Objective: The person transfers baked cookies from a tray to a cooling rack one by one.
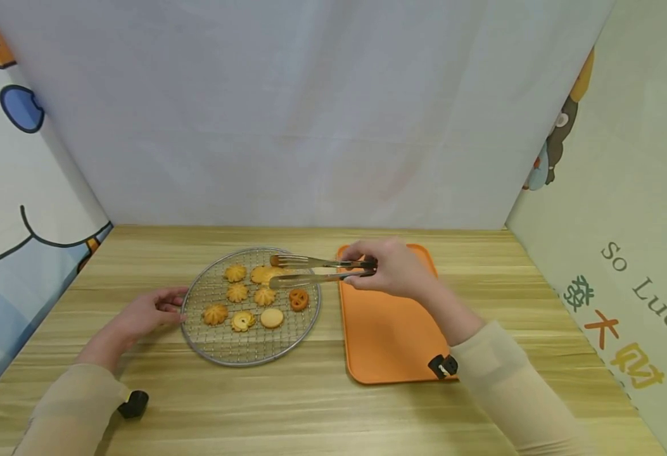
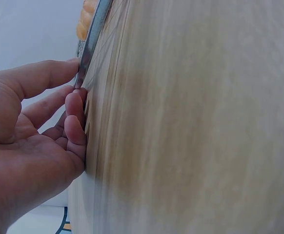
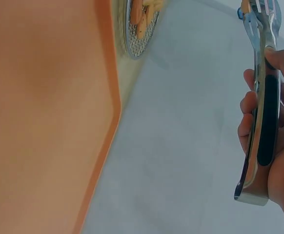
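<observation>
My right hand (image 1: pixel 393 271) squeezes the tongs (image 1: pixel 316 270) over the cookies (image 1: pixel 265 275). My left hand (image 1: pixel 149 313), fingers loose, steadies the rack (image 1: pixel 219 351) edge. I should pinch gently.

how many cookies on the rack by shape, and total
Flower-shaped swirl cookies: 5
Ring cookie with yellow centre: 1
Plain round pale cookie: 1
Orange-red pretzel-shaped cookie: 1
Larger golden cookie under the metal tongs: 1
Total on the round wire rack: 9

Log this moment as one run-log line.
right hand: grips tongs above cookies | left hand: touches wire rack rim | orange tray: bare, beside rack
</observation>
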